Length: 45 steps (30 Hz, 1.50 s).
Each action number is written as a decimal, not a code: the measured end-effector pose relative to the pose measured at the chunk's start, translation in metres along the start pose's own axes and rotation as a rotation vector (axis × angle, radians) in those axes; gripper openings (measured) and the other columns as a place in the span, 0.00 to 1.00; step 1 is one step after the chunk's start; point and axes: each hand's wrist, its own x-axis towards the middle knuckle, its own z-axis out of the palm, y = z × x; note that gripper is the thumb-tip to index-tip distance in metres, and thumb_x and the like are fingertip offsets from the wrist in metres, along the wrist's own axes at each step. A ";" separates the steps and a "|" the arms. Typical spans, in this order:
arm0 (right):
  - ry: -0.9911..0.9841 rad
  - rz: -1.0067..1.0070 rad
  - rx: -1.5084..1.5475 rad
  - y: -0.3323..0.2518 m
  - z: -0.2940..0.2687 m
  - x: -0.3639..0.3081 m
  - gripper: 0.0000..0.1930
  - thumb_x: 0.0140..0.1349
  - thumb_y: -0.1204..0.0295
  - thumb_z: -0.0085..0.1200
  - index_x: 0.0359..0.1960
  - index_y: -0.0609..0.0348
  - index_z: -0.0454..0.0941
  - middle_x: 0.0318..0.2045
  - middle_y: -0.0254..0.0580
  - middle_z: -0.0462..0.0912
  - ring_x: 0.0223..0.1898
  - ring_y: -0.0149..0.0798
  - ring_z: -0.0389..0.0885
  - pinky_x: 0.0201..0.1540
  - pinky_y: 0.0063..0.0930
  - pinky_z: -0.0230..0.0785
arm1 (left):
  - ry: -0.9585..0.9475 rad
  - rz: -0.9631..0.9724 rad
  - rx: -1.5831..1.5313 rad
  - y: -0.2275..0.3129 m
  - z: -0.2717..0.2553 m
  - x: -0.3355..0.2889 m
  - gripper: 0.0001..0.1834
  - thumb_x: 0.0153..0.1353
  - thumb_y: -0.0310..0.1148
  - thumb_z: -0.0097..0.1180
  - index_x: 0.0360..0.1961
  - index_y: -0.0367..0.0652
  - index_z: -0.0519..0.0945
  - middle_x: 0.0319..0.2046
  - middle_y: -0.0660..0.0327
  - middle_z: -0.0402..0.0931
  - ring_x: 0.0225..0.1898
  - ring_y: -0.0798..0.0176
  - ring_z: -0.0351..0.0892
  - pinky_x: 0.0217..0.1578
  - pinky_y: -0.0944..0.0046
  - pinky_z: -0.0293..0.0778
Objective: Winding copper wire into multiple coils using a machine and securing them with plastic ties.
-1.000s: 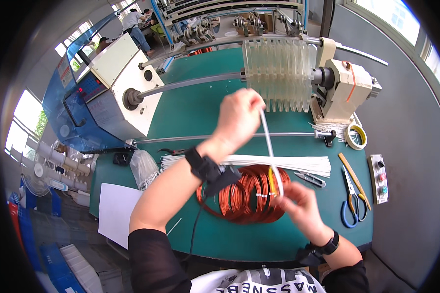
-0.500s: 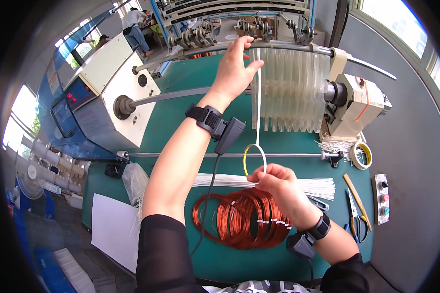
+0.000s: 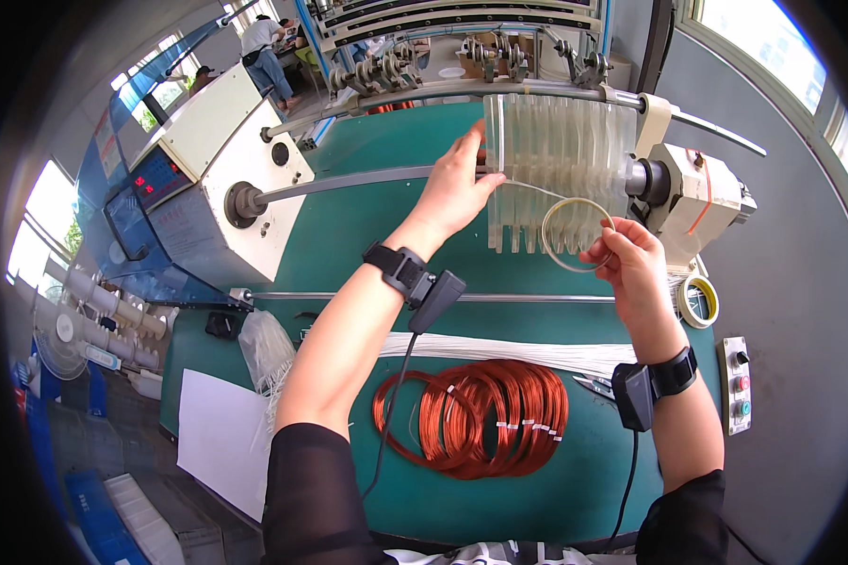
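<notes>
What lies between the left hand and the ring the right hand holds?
In the head view, a thin pale strip, in front of the clear plates.

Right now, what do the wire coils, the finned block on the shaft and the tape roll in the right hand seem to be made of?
Wire coils: probably copper, smooth and shiny, judging by the red-brown metallic gleam. Finned block: likely plastic, glossy, with see-through fins. Tape roll: perhaps plastic, thin and pale, but unclear.

Both arms [image 3: 339,344] reach forward, the left hand [image 3: 452,193] stretched farther ahead, the right hand [image 3: 633,266] curled in a pinch.
</notes>
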 end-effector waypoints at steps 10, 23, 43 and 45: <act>0.287 -0.296 -1.121 -0.027 -0.087 0.068 0.10 0.53 0.72 0.49 0.28 0.62 0.82 0.21 0.52 0.81 0.27 0.49 0.83 0.36 0.37 0.74 | -0.044 -0.181 0.069 0.001 -0.003 0.003 0.34 0.54 0.27 0.61 0.62 0.41 0.63 0.52 0.50 0.73 0.52 0.57 0.75 0.52 0.60 0.71; 0.236 -0.446 -1.736 0.003 -0.117 0.022 0.08 0.54 0.77 0.46 0.32 0.57 0.78 0.25 0.53 0.81 0.31 0.53 0.82 0.34 0.44 0.73 | 0.164 -0.333 0.079 0.077 0.088 -0.054 0.10 0.56 0.32 0.59 0.37 0.39 0.78 0.32 0.57 0.80 0.30 0.63 0.81 0.27 0.66 0.75; 0.108 -0.420 -1.422 0.022 -0.033 0.025 0.33 0.54 0.71 0.49 0.62 0.70 0.54 0.30 0.59 0.81 0.33 0.57 0.81 0.37 0.45 0.73 | -0.220 -1.041 -1.122 0.067 0.156 -0.075 0.06 0.62 0.34 0.49 0.31 0.46 0.76 0.22 0.67 0.77 0.30 0.68 0.76 0.38 0.64 0.71; 0.153 -0.437 -1.457 0.018 -0.030 0.028 0.37 0.53 0.71 0.50 0.65 0.70 0.49 0.29 0.57 0.81 0.31 0.55 0.82 0.35 0.43 0.74 | -0.241 -1.083 -1.196 0.071 0.152 -0.058 0.07 0.61 0.31 0.47 0.25 0.46 0.73 0.19 0.68 0.73 0.26 0.67 0.75 0.33 0.66 0.72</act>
